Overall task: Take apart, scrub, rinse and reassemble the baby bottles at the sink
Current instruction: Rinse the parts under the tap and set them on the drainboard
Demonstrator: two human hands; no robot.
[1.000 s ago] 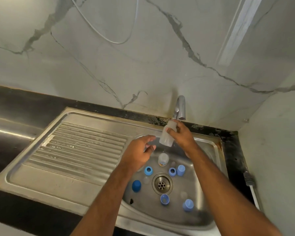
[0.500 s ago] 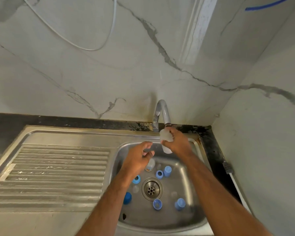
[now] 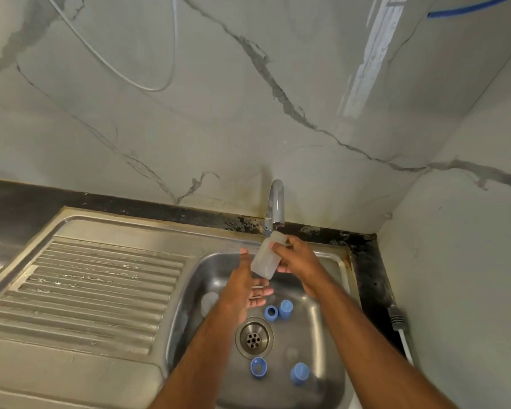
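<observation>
Ribbed stainless steel draining board (image 3: 101, 284): bare and wet, at the far left. Stainless steel sink basin (image 3: 316, 329): loose parts lie on its floor, including a frosted clear cap (image 3: 209, 301) at the left wall and four blue plastic collars and caps around the round metal drain (image 3: 254, 338) (one blue ring (image 3: 258, 368) just in front of it).

Left hand (image 3: 245, 286): released, palm up and fingers spread, cupped just under the bottle's lower end, grasping nothing.

Translucent plastic baby bottle body (image 3: 266, 259): held above the basin, long axis tilted, upper end directly beneath the curved chrome tap spout (image 3: 275, 208).

Right hand (image 3: 300, 259): clenched around the bottle's upper half from the right, so it is the carrying grip.

Judgement: rinsing step in hand. No brand, label or writing is legible.
</observation>
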